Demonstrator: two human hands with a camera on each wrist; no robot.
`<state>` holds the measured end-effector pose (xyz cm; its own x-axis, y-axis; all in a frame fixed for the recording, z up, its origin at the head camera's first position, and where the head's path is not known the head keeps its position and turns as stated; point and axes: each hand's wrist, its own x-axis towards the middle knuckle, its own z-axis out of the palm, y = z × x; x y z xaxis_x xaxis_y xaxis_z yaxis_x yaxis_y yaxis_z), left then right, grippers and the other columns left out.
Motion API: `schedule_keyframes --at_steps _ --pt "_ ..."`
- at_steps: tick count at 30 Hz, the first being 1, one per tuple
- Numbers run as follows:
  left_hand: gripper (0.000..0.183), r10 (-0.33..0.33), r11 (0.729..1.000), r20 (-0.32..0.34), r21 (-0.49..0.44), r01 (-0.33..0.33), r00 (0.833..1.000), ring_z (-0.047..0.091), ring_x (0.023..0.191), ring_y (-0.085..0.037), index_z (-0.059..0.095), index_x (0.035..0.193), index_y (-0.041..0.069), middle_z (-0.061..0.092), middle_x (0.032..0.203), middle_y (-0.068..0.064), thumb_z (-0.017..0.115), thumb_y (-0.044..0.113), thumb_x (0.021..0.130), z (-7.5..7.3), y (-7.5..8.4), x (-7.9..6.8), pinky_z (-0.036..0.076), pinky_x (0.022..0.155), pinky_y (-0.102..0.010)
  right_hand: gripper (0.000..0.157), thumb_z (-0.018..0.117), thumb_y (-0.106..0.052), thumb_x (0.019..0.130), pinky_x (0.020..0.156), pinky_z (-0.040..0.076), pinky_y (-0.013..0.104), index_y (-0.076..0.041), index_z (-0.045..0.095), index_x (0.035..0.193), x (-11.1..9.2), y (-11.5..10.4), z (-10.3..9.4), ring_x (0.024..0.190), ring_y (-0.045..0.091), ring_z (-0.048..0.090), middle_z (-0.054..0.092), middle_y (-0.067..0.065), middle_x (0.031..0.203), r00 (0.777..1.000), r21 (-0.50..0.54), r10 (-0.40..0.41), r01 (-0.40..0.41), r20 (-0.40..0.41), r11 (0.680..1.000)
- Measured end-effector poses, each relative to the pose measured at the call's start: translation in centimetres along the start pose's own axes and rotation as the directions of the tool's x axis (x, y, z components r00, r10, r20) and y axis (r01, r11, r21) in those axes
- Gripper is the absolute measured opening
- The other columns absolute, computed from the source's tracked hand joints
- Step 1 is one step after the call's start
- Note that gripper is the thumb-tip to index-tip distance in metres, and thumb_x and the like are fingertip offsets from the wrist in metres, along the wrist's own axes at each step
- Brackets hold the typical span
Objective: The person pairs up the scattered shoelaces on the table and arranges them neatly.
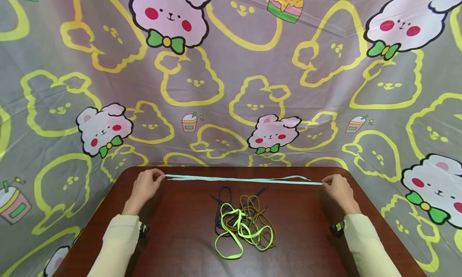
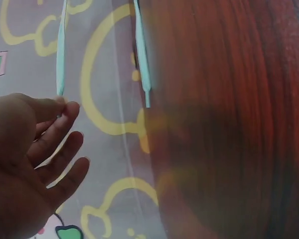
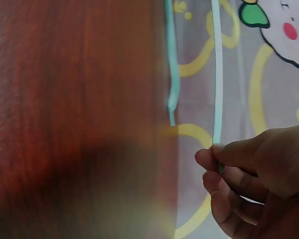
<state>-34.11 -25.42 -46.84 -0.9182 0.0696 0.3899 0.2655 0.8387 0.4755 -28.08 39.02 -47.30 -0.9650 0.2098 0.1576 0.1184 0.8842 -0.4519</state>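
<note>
The left hand and right hand each pinch an end of the flat pale-mint fabric laces near the glossy red-brown wooden desk's far edge, so uneven pulling could slip a tip free.

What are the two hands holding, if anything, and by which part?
The left hand pinches a pale blue lace by its end; the right hand also pinches a pale blue lace end; whether it's the same lace, I can't tell.

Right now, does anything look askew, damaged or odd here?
Just the yellow, brown and dark laces, tangled together on the table, whereas the pale-blue laces run fairly straight beyond them. No damage stands out.
</note>
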Motion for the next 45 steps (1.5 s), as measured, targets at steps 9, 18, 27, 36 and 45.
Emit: schedule_keyframes --at_steps 9,18,27,36,45 --pt "0.013 -0.153 0.988 0.102 -0.017 0.155 0.983 0.056 0.069 -0.020 0.069 0.088 0.012 0.063 0.081 -0.004 0.062 0.023 0.090 1.8 -2.1 0.6 0.039 0.054 -0.033 0.017 0.067 -0.023 0.082 0.047 0.041 0.037 -0.014 0.067 0.068 0.7 0.2 1.4 0.057 0.019 0.056 0.064 0.001 0.068 0.999 -0.093 -0.018 0.021 0.034 0.995" --pt "0.013 -0.208 0.977 0.087 -0.033 0.212 0.974 0.057 0.071 -0.024 0.070 0.085 0.011 0.064 0.080 -0.006 0.065 0.022 0.087 2.7 -2.8 1.3 0.040 0.056 -0.036 0.024 0.064 -0.018 0.084 0.045 0.038 0.036 -0.014 0.060 0.061 2.2 -0.2 2.5 0.053 0.018 0.051 0.058 0.001 0.060 0.999 -0.128 -0.038 0.041 0.023 0.991" --pt "0.011 -0.252 0.968 0.132 0.029 0.251 0.959 0.058 0.069 -0.023 0.072 0.083 0.013 0.067 0.083 -0.007 0.066 0.021 0.086 4.0 -3.5 1.7 0.042 0.055 -0.037 0.033 0.057 -0.010 0.082 0.045 0.033 0.033 -0.016 0.046 0.052 3.4 -0.7 3.5 0.050 0.017 0.043 0.042 -0.003 0.050 0.993 -0.139 0.008 0.009 0.119 0.990" --pt "0.013 -0.305 0.952 0.088 0.003 0.306 0.948 0.059 0.075 -0.027 0.074 0.085 0.012 0.068 0.090 -0.011 0.067 0.022 0.087 4.5 -3.4 2.1 0.043 0.057 -0.040 0.020 0.057 -0.014 0.084 0.049 0.038 0.036 -0.012 0.058 0.065 4.0 -0.3 4.0 0.058 0.020 0.052 0.054 0.002 0.062 0.990 -0.096 0.063 -0.050 0.129 0.994" --pt "0.014 -0.361 0.929 0.111 -0.046 0.367 0.926 0.059 0.086 -0.032 0.075 0.086 0.012 0.067 0.100 -0.014 0.067 0.023 0.087 5.1 -3.2 2.6 0.045 0.063 -0.044 0.015 0.056 -0.014 0.083 0.050 0.038 0.037 -0.011 0.062 0.070 4.6 0.2 3.8 0.061 0.021 0.053 0.056 0.004 0.066 0.985 -0.086 0.097 -0.085 0.146 0.993"
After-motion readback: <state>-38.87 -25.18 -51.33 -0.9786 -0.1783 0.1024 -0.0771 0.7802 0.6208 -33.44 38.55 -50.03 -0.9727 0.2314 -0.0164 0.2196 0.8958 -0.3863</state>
